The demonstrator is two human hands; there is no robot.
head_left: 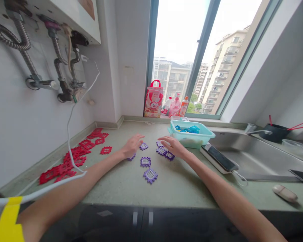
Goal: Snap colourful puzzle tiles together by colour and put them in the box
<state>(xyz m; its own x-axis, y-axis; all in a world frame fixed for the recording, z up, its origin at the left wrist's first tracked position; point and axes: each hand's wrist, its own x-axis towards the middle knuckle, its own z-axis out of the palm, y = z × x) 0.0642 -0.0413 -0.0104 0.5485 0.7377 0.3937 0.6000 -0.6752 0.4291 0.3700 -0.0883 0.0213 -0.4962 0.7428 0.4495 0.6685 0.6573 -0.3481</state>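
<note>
Left hand (132,146) and right hand (173,146) have purple pieces (145,161) lying between them.

A bare strip of the counter (111,191) ran along its front edge, passable for a hand, before the purple pieces (145,161). A second lane opened along the back edge, between the red pieces (77,153) banked by the left edge and the teal basket (197,143). That basket blocked the way beside the right hand (173,147), the phone (219,157) near it; a white cable (68,131) hung across the left side.
</note>
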